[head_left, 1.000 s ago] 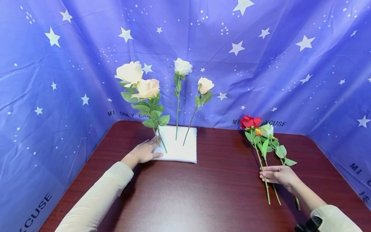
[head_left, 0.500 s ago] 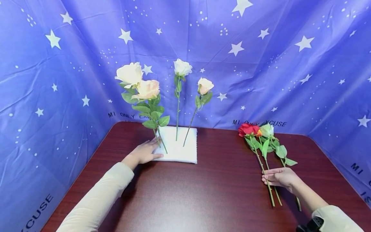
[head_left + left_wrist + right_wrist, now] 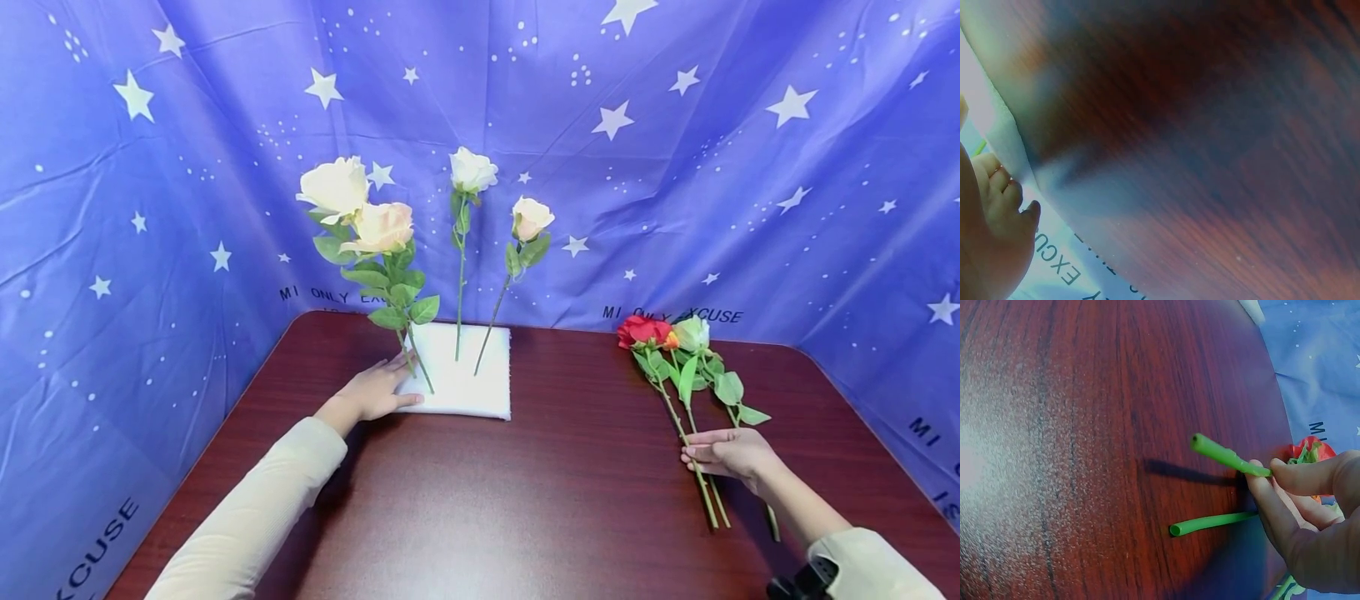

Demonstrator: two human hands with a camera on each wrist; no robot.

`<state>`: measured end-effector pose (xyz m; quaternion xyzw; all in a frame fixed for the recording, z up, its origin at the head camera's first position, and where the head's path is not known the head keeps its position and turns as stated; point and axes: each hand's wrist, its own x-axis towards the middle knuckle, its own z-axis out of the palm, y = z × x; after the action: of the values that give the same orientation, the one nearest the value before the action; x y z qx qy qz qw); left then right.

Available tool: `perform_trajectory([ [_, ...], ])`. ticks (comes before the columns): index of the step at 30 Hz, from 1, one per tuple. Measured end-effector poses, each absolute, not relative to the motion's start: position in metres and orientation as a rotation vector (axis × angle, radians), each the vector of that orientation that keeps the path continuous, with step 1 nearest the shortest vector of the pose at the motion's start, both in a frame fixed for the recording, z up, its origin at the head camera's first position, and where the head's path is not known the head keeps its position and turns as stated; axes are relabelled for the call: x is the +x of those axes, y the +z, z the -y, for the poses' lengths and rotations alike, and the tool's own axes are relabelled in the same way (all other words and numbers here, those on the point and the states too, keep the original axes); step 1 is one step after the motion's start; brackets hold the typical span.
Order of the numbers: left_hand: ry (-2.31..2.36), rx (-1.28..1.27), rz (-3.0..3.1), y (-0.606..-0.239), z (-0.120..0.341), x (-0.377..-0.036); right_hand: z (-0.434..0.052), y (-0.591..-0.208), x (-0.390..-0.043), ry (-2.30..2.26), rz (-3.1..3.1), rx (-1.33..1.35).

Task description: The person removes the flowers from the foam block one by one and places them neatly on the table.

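My left hand (image 3: pixel 371 392) lies with extended fingers over the left edge of a white foam pad (image 3: pixel 480 396); its fingers also show at the left of the left wrist view. Several pale artificial roses stand in the pad, including a white rose (image 3: pixel 472 171) and a pale pink rose (image 3: pixel 532 218). On the right, my right hand (image 3: pixel 731 457) pinches the stem of a red rose (image 3: pixel 641 331) between thumb and fingers. In the right wrist view the stem's cut end (image 3: pixel 1210 450) is raised above the table, casting a shadow. Beneath it lies another green stem (image 3: pixel 1213 522).
Beside the red rose lie an orange flower (image 3: pixel 671 341), mostly hidden, and a pale green-white rose (image 3: pixel 692 333) with leaves. All rest on a dark red wooden table (image 3: pixel 525 500). A blue star-printed curtain (image 3: pixel 570 108) surrounds its back and sides.
The red rose's head has dipped and shifted a little left, while its stem's lower end has swung right. My right hand has moved slightly right; the left hand has stayed on the pad.
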<state>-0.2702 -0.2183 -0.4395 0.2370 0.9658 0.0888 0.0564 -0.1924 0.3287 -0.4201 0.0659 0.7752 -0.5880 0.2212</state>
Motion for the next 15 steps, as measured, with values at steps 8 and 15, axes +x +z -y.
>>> perform_trajectory([
  [8,0.250,0.709,-2.928,-0.4410,0.2187,-0.2724,-0.3321,-0.4178,-0.1942,-1.636,-2.191,0.209],
  [15,0.273,0.700,-2.921,-0.4408,0.2188,-0.2712,-0.3362,-0.4184,-0.2011,-1.710,-2.141,0.165],
])
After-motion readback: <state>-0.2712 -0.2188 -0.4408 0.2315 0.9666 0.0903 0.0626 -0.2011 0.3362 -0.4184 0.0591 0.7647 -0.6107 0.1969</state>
